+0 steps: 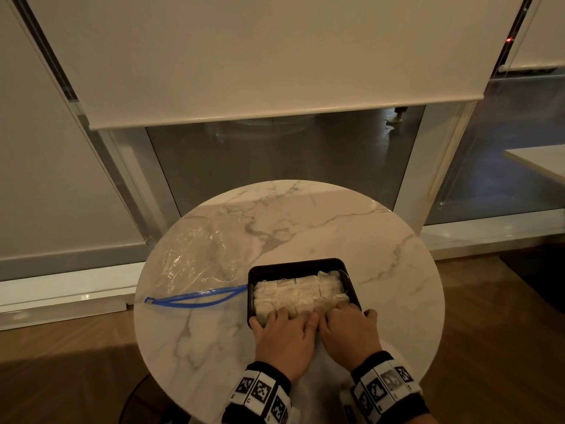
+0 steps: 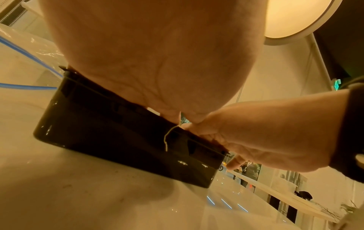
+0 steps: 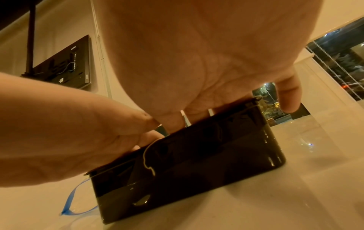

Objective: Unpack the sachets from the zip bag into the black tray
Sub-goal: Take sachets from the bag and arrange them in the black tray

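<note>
On the round marble table, the black tray (image 1: 295, 263) holds several white sachets (image 1: 298, 291) packed in rows. Both hands reach over its near edge side by side. My left hand (image 1: 282, 327) and right hand (image 1: 344, 322) lay their fingers flat on the nearest row of sachets, with the thumbs outside the tray. The clear zip bag (image 1: 195, 255) with a blue zip lies flat left of the tray and looks empty. In the wrist views each palm fills the top, above the tray's near wall (image 2: 122, 137) (image 3: 206, 163). A thin sachet string (image 2: 167, 138) (image 3: 146, 160) hangs over the rim.
The marble table (image 1: 321, 215) is bare behind and right of the tray, and its edge curves close on all sides. Wooden floor (image 1: 61, 377) lies around it. A window wall with lowered blinds (image 1: 244, 71) stands behind. Another tabletop (image 1: 541, 160) shows at far right.
</note>
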Tool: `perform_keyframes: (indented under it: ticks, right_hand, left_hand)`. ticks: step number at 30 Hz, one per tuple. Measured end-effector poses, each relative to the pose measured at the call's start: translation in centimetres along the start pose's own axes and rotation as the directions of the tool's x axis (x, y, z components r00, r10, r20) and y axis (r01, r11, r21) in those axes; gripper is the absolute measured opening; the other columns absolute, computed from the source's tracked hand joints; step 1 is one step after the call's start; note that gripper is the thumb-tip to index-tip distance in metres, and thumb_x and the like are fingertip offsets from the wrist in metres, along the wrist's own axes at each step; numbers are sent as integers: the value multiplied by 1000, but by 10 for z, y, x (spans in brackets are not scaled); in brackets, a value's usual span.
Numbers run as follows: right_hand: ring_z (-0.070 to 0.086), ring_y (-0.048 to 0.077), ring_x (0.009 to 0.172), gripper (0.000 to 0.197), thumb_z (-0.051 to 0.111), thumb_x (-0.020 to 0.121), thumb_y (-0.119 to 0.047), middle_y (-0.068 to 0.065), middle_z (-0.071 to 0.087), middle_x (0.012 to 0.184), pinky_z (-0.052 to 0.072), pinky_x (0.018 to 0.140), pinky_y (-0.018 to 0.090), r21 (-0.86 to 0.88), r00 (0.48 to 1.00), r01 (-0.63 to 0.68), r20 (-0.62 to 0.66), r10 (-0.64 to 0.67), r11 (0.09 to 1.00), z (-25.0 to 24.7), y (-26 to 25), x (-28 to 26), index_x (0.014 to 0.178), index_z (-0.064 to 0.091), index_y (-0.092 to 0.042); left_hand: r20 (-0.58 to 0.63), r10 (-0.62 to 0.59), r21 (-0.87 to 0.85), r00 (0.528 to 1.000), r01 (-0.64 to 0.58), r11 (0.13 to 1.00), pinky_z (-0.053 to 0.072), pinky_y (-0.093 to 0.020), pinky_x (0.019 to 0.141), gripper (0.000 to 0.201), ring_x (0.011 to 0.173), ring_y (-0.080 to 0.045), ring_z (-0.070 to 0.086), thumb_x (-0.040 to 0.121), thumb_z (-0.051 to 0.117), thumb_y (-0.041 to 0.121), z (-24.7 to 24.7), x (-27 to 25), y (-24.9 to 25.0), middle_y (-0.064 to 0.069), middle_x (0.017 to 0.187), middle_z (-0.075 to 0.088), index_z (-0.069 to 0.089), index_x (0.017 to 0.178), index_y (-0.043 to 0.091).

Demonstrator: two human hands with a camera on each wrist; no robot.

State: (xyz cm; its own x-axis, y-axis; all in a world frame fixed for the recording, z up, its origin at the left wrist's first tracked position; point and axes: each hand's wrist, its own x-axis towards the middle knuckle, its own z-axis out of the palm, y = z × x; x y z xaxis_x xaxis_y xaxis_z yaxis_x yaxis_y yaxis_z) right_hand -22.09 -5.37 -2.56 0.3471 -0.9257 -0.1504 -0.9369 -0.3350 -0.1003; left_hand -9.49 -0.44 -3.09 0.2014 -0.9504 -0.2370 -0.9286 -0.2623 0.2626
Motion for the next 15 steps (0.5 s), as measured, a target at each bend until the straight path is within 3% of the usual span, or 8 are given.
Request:
perform_keyframes:
  ticks: [7,11,13,15]
  right_hand:
    - [54,19,109,46,24,102,-45,0,59,119,40,95,49,12,999,-10,-33,10,1000,10,-1,4,107,66,-28]
    - [53,19,110,51,21,100,-52,-2,60,118,38,94,49,11,999,-21,-36,22,1000,12,1,6,106,66,-30]
    - [53,18,109,51,21,99,-54,-4,61,115,36,94,48,22,998,-30,-47,31,999,11,1,7,106,67,-30]
    - [53,19,108,49,23,100,-52,-4,62,114,36,94,49,22,998,-26,-48,27,999,10,1,6,106,66,-30]
  left_hand:
    - [-10,13,-2,1000,-13,1000,16,-58,113,53,129,-22,42,102,12,59,0,1,-2,2,133,54,47,138,46]
    - [-84,19,20,996,-17,1000,29,-48,107,50,124,-19,46,102,18,58,-1,1,-9,5,127,57,57,127,41]
    - [-165,12,74,986,0,997,27,-44,108,50,120,-15,50,102,20,57,-3,-1,-14,9,121,62,63,119,38]
    - [-193,-1,134,981,28,991,17,-49,112,55,119,-14,51,102,18,57,-6,-2,-17,10,118,64,66,116,36]
